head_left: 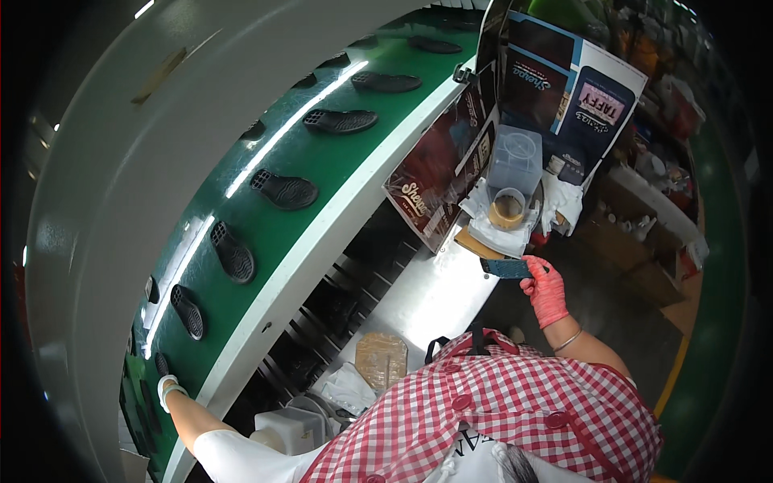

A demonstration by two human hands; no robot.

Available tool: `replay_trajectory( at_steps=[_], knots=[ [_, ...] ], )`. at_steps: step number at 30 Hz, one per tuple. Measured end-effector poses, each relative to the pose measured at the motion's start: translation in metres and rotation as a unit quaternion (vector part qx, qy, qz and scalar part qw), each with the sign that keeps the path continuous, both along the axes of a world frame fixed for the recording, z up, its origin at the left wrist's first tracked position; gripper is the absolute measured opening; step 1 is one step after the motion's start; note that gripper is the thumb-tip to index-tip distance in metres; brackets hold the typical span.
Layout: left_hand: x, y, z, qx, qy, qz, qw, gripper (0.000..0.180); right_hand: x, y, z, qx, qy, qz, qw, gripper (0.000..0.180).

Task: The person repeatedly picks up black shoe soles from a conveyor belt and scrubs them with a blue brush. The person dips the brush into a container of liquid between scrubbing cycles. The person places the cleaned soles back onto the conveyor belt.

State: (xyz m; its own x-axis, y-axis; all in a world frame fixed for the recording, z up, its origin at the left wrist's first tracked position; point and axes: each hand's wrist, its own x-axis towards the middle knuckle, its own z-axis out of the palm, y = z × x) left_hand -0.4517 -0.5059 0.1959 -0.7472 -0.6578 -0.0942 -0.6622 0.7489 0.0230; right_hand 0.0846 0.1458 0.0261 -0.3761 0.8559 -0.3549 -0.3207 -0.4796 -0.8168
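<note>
Soles (pixel 283 190), six black ones in the nearer row, lie on one green conveyor belt (pixel 334 157) ahead of your left hand (pixel 167 388). A seventh sole (pixel 162 365) lies right at that hand; whether you grip it or merely touch it, I cannot tell. Your right hand (pixel 547 290), in one pink glove (pixel 551 306), grasps one flat dark-blue strip (pixel 506 268) by its end, the rest jutting out left of the hand. Just ahead of this hand stand one clear plastic cup (pixel 507 209) and, beyond it, one translucent box (pixel 519 161).
</note>
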Motion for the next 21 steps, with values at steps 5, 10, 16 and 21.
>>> replay_trajectory(
  at_steps=[5, 10, 16, 21],
  knots=[
    [-0.012, 0.018, 0.009, 0.086, 0.071, -0.016, 0.994, 0.049, -0.009, 0.015, -0.016, -0.003, 0.003, 0.037, 0.999, 0.023],
    [0.018, 0.032, 0.027, 0.439, 0.330, -0.037, 0.835, 0.045, -0.030, 0.052, 0.003, 0.070, -0.017, 0.043, 0.997, 0.029],
    [0.213, 0.250, 0.040, 0.718, 0.276, -0.186, 0.612, 0.044, -0.022, 0.130, 0.009, 0.200, -0.125, 0.040, 0.971, 0.028],
    [0.352, 0.380, -0.050, 0.828, 0.153, -0.197, 0.502, 0.044, -0.024, 0.190, -0.020, 0.295, -0.196, 0.133, 0.925, 0.027]
  ],
)
